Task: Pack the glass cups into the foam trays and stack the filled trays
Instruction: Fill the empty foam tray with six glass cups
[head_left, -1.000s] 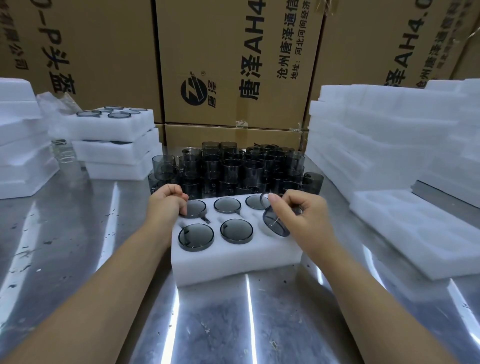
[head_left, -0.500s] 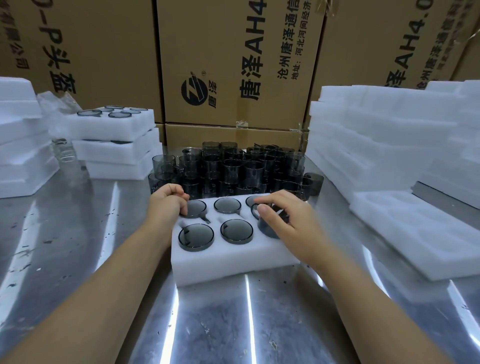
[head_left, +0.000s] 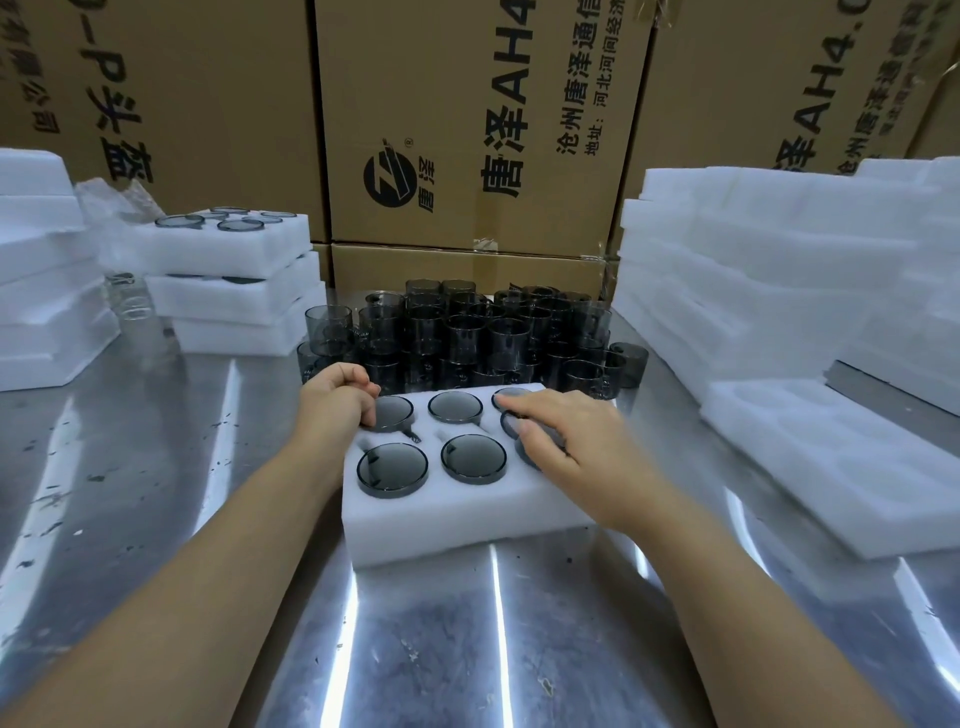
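My right hand (head_left: 576, 447) lies flat, fingers straight, on top of a glass cup (head_left: 511, 422) in the near right hole of the foam tray (head_left: 467, 525). The other five holes each hold a cup too. My left hand (head_left: 337, 402) sits with bent fingers on the tray's far left corner; I cannot tell if it grips. Loose cups (head_left: 483, 338) stand just behind the tray on the metal table (head_left: 156, 493). Filled trays (head_left: 234, 270) sit stacked at the far left.

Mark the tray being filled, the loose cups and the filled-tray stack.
Foam tray (head_left: 457, 530): head view, bare front wall.
Loose glass cups (head_left: 466, 339): head view, wall of a middle cup.
Filled-tray stack (head_left: 223, 254): head view, top tray's front wall.
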